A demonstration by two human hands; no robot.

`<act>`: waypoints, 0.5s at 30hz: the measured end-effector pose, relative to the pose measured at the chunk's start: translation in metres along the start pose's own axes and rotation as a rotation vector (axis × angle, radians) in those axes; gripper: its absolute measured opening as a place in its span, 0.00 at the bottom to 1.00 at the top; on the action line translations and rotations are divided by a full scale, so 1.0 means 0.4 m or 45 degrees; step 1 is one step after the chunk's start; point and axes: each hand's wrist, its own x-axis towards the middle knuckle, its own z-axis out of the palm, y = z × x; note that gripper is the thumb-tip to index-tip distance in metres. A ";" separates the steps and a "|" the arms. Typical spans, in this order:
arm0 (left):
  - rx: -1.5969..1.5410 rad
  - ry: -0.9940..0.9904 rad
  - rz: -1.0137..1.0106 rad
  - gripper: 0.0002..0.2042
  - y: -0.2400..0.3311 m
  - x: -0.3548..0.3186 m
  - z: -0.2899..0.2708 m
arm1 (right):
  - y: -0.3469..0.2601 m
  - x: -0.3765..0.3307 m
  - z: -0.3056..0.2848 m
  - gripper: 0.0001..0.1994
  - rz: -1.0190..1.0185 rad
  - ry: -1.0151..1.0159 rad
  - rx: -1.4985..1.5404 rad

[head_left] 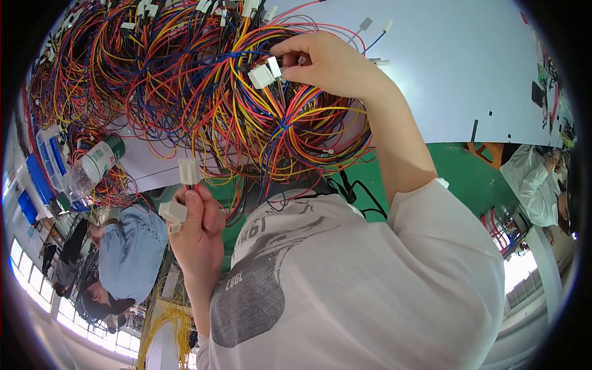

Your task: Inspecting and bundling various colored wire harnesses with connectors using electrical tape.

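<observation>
My left hand (200,222) is closed in front of my chest, thumb pressed against the fingers. It grips wires ending in white plug connectors; one connector (189,171) stands up above the thumb and another connector (173,212) sticks out beside the hand. My right hand (320,61) reaches over a large heap of bundled wire harnesses (283,123) in red, yellow, blue and black. Its fingers are curled around wires, and white block connectors (261,76) sit at the thumb tip. Part of what it grips is hidden behind the fingers.
The wire heap spreads along the pale table (456,74) toward the left. A clear plastic bottle (95,163) lies near blue-and-clear bins (52,160). A person in light blue (129,253) is at the left. Yellow wires (166,330) hang at lower left; green floor (462,179) shows beyond the table edge.
</observation>
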 end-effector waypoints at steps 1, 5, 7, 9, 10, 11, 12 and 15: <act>0.004 0.005 -0.005 0.09 -0.002 0.010 0.008 | 0.002 -0.002 0.001 0.15 0.003 -0.003 0.006; 0.187 -0.226 0.062 0.09 -0.017 0.081 0.072 | -0.004 -0.004 0.012 0.10 -0.009 0.053 0.154; 0.318 -0.287 0.084 0.09 -0.040 0.107 0.110 | -0.013 0.000 0.020 0.12 0.023 -0.044 0.201; 0.340 -0.106 0.158 0.10 -0.077 0.120 0.142 | -0.029 -0.003 0.015 0.12 0.021 -0.077 0.162; 0.343 -0.108 0.154 0.10 -0.079 0.125 0.153 | -0.031 -0.006 0.013 0.13 0.023 -0.107 0.118; 0.322 -0.111 0.162 0.10 -0.076 0.128 0.163 | -0.030 -0.007 0.015 0.13 0.027 -0.106 0.121; 0.300 -0.117 0.170 0.10 -0.076 0.130 0.170 | -0.029 -0.008 0.015 0.13 0.079 -0.099 0.358; 0.421 -0.284 0.120 0.10 -0.068 0.136 0.163 | -0.047 -0.009 0.012 0.13 0.132 -0.066 0.677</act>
